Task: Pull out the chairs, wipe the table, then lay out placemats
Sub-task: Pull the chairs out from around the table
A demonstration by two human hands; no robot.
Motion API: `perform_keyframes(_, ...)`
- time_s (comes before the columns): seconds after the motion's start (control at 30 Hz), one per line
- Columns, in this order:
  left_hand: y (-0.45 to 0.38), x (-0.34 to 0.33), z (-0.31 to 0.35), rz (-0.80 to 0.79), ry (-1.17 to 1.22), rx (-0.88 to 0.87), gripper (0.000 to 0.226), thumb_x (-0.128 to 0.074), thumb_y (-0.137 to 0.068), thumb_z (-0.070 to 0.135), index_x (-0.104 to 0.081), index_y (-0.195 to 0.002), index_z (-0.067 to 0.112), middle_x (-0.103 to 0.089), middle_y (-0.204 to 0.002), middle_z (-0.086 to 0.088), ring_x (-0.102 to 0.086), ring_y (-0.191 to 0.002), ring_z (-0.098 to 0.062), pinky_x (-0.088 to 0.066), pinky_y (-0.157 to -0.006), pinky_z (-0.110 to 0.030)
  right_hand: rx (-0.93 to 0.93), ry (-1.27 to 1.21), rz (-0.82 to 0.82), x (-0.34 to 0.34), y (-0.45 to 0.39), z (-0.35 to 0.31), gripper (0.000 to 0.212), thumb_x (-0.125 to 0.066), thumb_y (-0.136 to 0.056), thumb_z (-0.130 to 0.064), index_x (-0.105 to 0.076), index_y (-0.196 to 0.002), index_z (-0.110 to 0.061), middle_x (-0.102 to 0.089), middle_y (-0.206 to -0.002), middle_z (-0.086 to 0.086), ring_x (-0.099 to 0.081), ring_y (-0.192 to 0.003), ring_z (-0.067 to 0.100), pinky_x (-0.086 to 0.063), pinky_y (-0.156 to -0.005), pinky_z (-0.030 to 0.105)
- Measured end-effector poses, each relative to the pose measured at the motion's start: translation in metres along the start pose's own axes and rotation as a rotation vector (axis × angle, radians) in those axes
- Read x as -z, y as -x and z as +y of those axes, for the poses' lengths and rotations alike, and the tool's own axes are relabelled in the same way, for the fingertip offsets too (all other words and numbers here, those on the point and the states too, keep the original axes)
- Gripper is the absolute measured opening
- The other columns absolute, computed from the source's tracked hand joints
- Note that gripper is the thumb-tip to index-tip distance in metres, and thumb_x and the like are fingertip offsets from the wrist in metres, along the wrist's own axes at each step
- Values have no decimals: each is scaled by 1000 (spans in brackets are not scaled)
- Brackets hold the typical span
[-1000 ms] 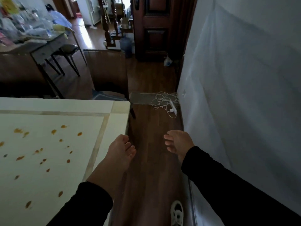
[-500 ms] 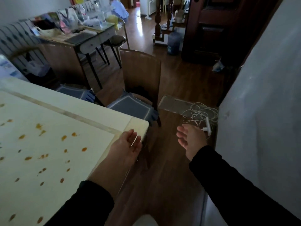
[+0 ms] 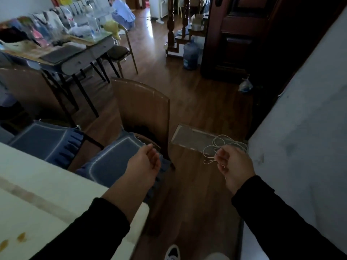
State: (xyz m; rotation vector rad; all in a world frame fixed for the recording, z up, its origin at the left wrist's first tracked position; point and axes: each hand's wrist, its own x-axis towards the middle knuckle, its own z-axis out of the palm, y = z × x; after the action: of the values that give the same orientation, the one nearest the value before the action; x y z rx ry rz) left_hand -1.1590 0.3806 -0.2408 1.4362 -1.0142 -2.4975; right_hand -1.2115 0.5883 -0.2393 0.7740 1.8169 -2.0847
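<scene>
The cream table (image 3: 47, 194) fills the lower left, with orange stains (image 3: 20, 237) near its bottom edge. Two wooden chairs stand tucked against its far side. The nearer chair (image 3: 142, 109) has a curved brown back and a blue cushion (image 3: 112, 162); the second chair's blue cushion (image 3: 43, 141) shows further left. My left hand (image 3: 142, 166) hovers past the table corner, just above the nearer cushion, fingers loosely curled and holding nothing. My right hand (image 3: 234, 166) hangs in the air over the floor, also loosely curled and holding nothing.
A tangled white cable (image 3: 216, 145) lies on a flat panel (image 3: 191, 136) on the wooden floor behind my right hand. A white wall (image 3: 300, 128) runs close on the right. Beyond are a cluttered desk (image 3: 78, 53), a water jug (image 3: 190, 53) and a crouching person (image 3: 122, 14).
I have stepped forward and the view has swung left. My left hand left the table corner and now sits over the nearer chair's cushion. Both hands' fingers have curled in.
</scene>
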Motion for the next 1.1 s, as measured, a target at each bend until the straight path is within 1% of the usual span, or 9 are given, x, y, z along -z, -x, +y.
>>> perform_keyframes(0.1, -32, -58, 22, -19, 19, -18, 11, -60, -97, 19, -67, -97, 11, -63, -81, -2, -62, -76, -15, -51, -68, -27, 20, -55, -10, -11, -46, -38, 11, -49, -100, -15, -58, -94, -16, -61, -80, 2, -56, -69, 13, -37, -63, 27)
perform_keyframes(0.17, -55, -95, 33, -21, 46, -35, 16, -58, -98, 22, -67, -105, 11, -63, -87, -2, -63, -84, -18, -51, -76, -30, 35, -67, -15, -21, -82, -62, 9, -50, -100, -14, -58, -96, -14, -61, -78, 2, -56, -68, 13, -37, -62, 28)
perform_keyframes(0.27, -87, -144, 49, 56, 110, -70, 22, -57, -99, 24, -66, -113, 11, -63, -96, -4, -64, -95, -21, -52, -93, -35, 20, -24, -58, -38, -138, -92, 11, -51, -100, -18, -61, -102, -15, -67, -90, 1, -64, -82, 15, -44, -75, 31)
perform_keyframes(0.33, -107, -171, 59, 128, 140, -91, 16, -59, -97, 23, -66, -104, 11, -62, -97, -5, -64, -98, -22, -52, -97, -37, 0, 31, -96, -51, -174, -110, 16, -49, -100, -20, -62, -109, -16, -69, -99, 0, -67, -94, 15, -47, -83, 33)
perform_keyframes(0.57, -156, -252, 100, 324, 271, -159, 13, -60, -95, 19, -58, -85, 11, -53, -78, -3, -55, -78, -16, -51, -90, -33, -17, 228, -342, -113, -279, -201, 22, -45, -103, -21, -59, -119, -16, -69, -111, 2, -66, -103, 18, -47, -102, 42)
perform_keyframes(0.7, -175, -264, 121, 403, 318, -176, 8, -61, -94, 19, -60, -92, 11, -57, -88, -5, -59, -88, -19, -53, -91, -34, -64, 273, -435, -165, -312, -227, 20, -47, -103, -23, -61, -116, -17, -71, -106, 1, -68, -100, 17, -48, -96, 38)
perform_keyframes(0.8, -200, -261, 143, 484, 332, -225, 5, -63, -92, 16, -62, -94, 12, -57, -87, -4, -59, -89, -19, -53, -86, -33, -100, 310, -524, -210, -330, -233, 20, -48, -102, -21, -62, -115, -15, -71, -103, 2, -67, -97, 19, -47, -100, 40)
perform_keyframes(0.9, -231, -260, 167, 552, 357, -251, 6, -65, -90, 14, -64, -95, 11, -58, -81, -2, -60, -82, -16, -54, -79, -32, -122, 353, -605, -257, -352, -234, 19, -49, -102, -22, -63, -113, -15, -70, -104, 4, -67, -95, 20, -47, -98, 40)
perform_keyframes(1.1, -298, -266, 216, 641, 407, -242, 17, -64, -90, 11, -60, -74, 14, -54, -67, 2, -52, -62, -10, -48, -69, -26, -120, 429, -679, -344, -395, -240, 14, -51, -100, -23, -64, -105, -18, -69, -97, 1, -65, -88, 19, -45, -84, 36)
